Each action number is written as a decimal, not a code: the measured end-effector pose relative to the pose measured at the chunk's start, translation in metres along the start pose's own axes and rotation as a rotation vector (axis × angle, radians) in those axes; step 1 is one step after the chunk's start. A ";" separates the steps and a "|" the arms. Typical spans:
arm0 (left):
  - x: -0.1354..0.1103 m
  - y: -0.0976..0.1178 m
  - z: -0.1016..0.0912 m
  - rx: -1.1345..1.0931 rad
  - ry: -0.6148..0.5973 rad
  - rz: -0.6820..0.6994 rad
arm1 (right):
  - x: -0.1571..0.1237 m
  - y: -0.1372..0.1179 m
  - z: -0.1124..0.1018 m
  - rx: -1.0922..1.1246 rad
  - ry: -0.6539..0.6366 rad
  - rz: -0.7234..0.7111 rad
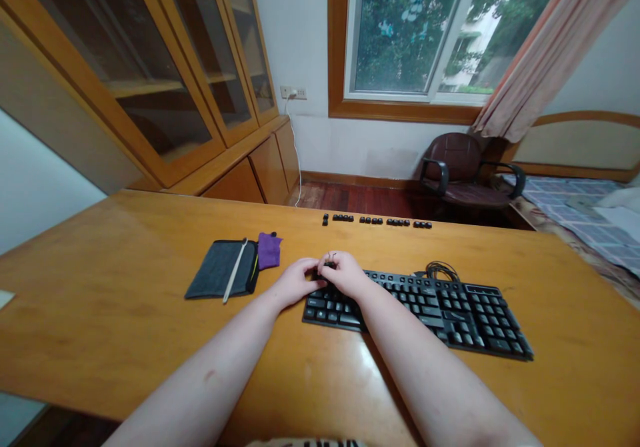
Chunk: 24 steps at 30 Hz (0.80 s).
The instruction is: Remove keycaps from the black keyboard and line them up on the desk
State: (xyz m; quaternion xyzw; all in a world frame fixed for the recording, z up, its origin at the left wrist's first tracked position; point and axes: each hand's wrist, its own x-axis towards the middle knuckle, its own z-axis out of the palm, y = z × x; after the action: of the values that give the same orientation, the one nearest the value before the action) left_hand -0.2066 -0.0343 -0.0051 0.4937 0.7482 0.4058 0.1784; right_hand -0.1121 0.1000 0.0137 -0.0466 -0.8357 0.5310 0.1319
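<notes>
A black keyboard [435, 307] lies on the desk, with its upper left part under my hands. My left hand [295, 280] is at the keyboard's left edge, its fingers and thumb curled in against my right hand. Whatever its fingertips pinch is hidden. My right hand [345, 274] is closed over the top left keys, gripping a small dark piece with thin wire ends [331, 256] that stick up past the fingers; it looks like a wire keycap puller. Loose black keycaps [371, 220] stand in spaced groups along the desk's far edge.
Left of my hands lie a dark grey zip pouch [215, 270], a pale thin stick like a brush [235, 270] across it, and a small purple pouch [269, 251]. The keyboard's coiled cable [443, 272] rests behind it. A brown armchair [457, 170] stands beyond the desk [125, 340].
</notes>
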 end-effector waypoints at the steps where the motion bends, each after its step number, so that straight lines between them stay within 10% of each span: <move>1: 0.000 0.000 0.000 -0.016 0.004 -0.005 | 0.000 0.000 0.000 0.042 -0.007 0.012; 8: -0.001 0.000 0.000 0.016 0.001 0.040 | 0.000 0.003 0.005 0.227 0.096 0.154; 24: 0.001 0.001 0.005 0.066 0.040 0.086 | -0.005 -0.001 0.008 -0.238 0.353 -0.019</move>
State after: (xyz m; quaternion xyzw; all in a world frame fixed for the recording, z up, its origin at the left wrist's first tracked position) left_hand -0.2034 -0.0308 -0.0067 0.5226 0.7427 0.3980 0.1296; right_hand -0.1093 0.0918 0.0106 -0.1460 -0.8569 0.4109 0.2748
